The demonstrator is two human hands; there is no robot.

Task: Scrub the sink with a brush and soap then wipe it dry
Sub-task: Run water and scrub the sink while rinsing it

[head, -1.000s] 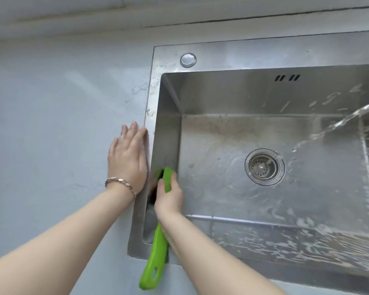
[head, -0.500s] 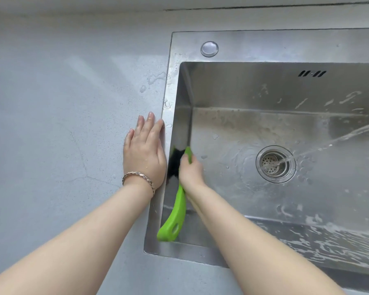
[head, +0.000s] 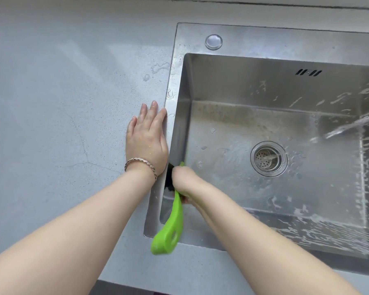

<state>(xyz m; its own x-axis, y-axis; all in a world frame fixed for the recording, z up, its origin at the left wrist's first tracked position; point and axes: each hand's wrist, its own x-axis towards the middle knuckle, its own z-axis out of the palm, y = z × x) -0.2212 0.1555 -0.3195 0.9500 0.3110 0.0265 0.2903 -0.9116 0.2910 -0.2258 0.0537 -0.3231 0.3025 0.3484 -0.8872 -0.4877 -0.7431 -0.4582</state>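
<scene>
A rectangular stainless-steel sink (head: pixel 285 40) is set into a pale grey speckled countertop (head: pixel 73 107), and everything here sits in or just beside it. The left hand (head: pixel 146 141) lies flat, palm down, on the countertop just left of the sink's left rim, with the fingers straight and close together and the forefinger touching the rim's edge; a thin silver chain bracelet (head: pixel 141 163) circles that wrist. The right hand (head: pixel 184 180) reaches down inside the sink at its left wall and grips a bright green plastic long-handled brush (head: pixel 170 228) close to the head, though the fingers themselves are mostly hidden behind the back of the hand. The brush's dark bristles press against the left inner wall, while its handle slants back and up over the sink's near-left corner — the looped end with its hanging hole lies above the near rim. A stream of water (head: pixel 349 124) crosses the sink from the right and lands at the round metal drain strainer (head: pixel 268 159) in the middle of the floor. White foamy streaks cling to the near and right walls — the floor is wet. On the sink's far rim sits a small round cap (head: pixel 213 41), and dark overflow slots (head: pixel 309 72) are cut in the far wall.
</scene>
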